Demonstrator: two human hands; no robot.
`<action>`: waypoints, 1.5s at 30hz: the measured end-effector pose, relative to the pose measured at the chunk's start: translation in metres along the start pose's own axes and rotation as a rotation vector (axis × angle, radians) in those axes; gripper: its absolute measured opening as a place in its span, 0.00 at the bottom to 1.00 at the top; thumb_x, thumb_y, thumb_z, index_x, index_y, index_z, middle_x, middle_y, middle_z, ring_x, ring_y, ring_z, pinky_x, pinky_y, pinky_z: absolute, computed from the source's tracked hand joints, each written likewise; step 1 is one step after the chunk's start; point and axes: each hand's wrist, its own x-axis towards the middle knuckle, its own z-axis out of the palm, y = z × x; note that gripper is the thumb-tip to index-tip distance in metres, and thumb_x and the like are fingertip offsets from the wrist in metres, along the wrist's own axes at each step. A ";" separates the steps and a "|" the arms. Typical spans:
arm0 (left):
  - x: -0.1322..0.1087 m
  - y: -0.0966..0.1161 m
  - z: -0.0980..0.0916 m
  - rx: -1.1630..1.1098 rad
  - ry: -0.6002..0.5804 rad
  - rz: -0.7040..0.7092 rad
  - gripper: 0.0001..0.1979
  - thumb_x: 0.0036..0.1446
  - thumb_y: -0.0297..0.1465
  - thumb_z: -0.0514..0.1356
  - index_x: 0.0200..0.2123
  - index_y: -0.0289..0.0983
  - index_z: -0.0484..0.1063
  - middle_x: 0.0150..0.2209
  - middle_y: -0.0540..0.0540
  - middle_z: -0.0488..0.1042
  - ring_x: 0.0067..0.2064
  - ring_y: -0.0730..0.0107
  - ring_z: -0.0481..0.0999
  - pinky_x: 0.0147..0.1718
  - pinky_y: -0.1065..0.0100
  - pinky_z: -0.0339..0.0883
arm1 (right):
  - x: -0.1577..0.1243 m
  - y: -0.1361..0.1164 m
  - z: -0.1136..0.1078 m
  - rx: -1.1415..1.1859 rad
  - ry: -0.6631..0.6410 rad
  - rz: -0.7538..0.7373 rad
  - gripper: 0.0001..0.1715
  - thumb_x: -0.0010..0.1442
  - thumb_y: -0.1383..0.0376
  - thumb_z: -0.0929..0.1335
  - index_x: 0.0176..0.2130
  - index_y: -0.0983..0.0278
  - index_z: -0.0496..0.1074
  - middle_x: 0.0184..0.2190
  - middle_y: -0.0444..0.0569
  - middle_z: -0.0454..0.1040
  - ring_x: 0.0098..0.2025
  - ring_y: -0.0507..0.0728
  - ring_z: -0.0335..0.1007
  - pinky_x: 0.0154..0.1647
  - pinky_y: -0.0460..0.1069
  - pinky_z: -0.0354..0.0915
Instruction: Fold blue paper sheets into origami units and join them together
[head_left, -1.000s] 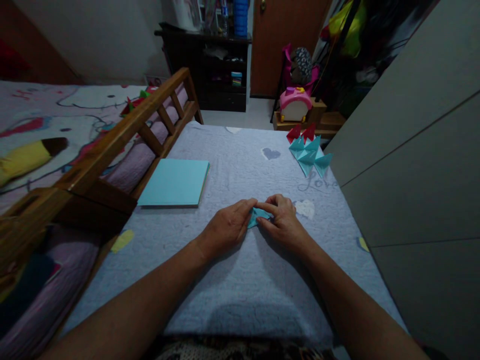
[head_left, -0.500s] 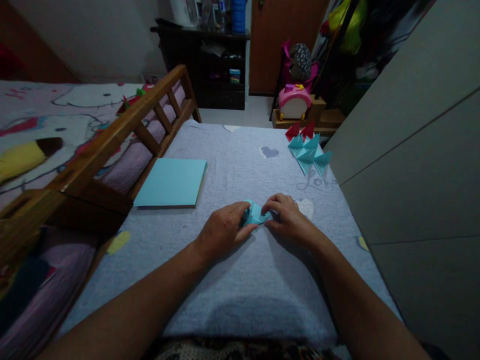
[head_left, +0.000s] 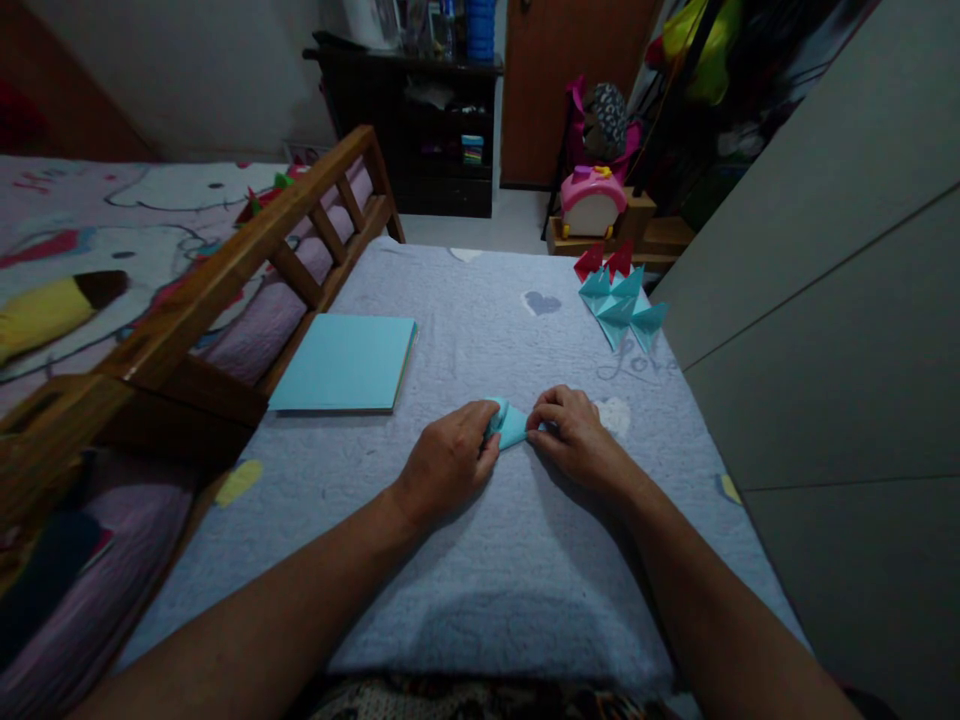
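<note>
Between my two hands is a small folded piece of light blue paper, low over the cloth-covered surface. My left hand grips its left side between thumb and fingers. At the pointed right end, my right hand pinches the paper with thumb and fingertips. The fingers hide both ends of the piece. Farther off at the right edge sit several folded light blue paper shapes with pointed tips, and red folded paper behind them.
A stack of light blue square paper lies to the left, beside a wooden bed rail. A pale cabinet borders the right side. Beyond the far edge are a dark shelf and a pink toy case.
The right part of the folded paper now tapers to a smoother point, and my right fingers have closed on its tip. My left thumb has drawn back a little. The view has shifted slightly.
</note>
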 end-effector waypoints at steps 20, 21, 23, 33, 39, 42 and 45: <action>-0.003 0.001 0.009 0.159 0.063 0.116 0.26 0.55 0.19 0.58 0.57 0.39 0.66 0.64 0.35 0.60 0.57 0.50 0.68 0.52 0.50 0.74 | 0.001 -0.008 0.013 -0.060 0.098 0.068 0.03 0.60 0.67 0.70 0.33 0.62 0.76 0.43 0.52 0.71 0.49 0.64 0.63 0.49 0.57 0.56; -0.003 0.001 0.010 0.165 0.087 0.156 0.26 0.56 0.19 0.58 0.57 0.40 0.68 0.65 0.36 0.58 0.59 0.49 0.66 0.55 0.48 0.72 | 0.001 -0.008 0.013 -0.058 0.097 0.069 0.03 0.60 0.67 0.70 0.33 0.62 0.76 0.43 0.52 0.71 0.49 0.64 0.63 0.49 0.57 0.56; -0.003 0.000 0.012 0.173 0.110 0.218 0.23 0.57 0.19 0.58 0.55 0.41 0.71 0.65 0.37 0.57 0.62 0.49 0.62 0.59 0.46 0.68 | 0.001 -0.009 0.013 -0.054 0.094 0.076 0.03 0.60 0.68 0.70 0.33 0.62 0.75 0.43 0.52 0.71 0.49 0.64 0.63 0.49 0.57 0.56; -0.002 0.004 0.003 0.267 0.017 0.173 0.05 0.59 0.28 0.64 0.39 0.36 0.76 0.67 0.37 0.59 0.67 0.43 0.56 0.64 0.44 0.62 | -0.003 -0.006 0.007 0.055 0.056 0.020 0.06 0.57 0.71 0.73 0.34 0.60 0.76 0.46 0.49 0.72 0.53 0.63 0.62 0.54 0.59 0.55; -0.003 0.004 -0.001 0.220 0.001 0.156 0.03 0.61 0.28 0.62 0.36 0.35 0.75 0.66 0.34 0.60 0.68 0.43 0.54 0.66 0.44 0.60 | -0.002 -0.002 0.007 0.049 0.049 0.011 0.07 0.58 0.73 0.71 0.34 0.60 0.76 0.47 0.50 0.72 0.53 0.63 0.63 0.55 0.60 0.56; -0.003 0.005 -0.001 0.200 -0.013 0.152 0.03 0.61 0.29 0.62 0.36 0.35 0.75 0.66 0.35 0.60 0.68 0.44 0.54 0.66 0.44 0.60 | -0.001 -0.002 0.006 0.040 0.036 0.017 0.07 0.58 0.73 0.71 0.33 0.61 0.76 0.48 0.51 0.73 0.54 0.64 0.63 0.55 0.60 0.57; -0.003 0.006 0.000 0.192 -0.011 0.159 0.03 0.61 0.28 0.61 0.36 0.35 0.74 0.65 0.35 0.61 0.68 0.44 0.55 0.66 0.45 0.60 | -0.001 -0.002 0.005 0.021 0.032 0.023 0.06 0.58 0.73 0.71 0.33 0.61 0.76 0.48 0.52 0.73 0.54 0.64 0.63 0.55 0.60 0.57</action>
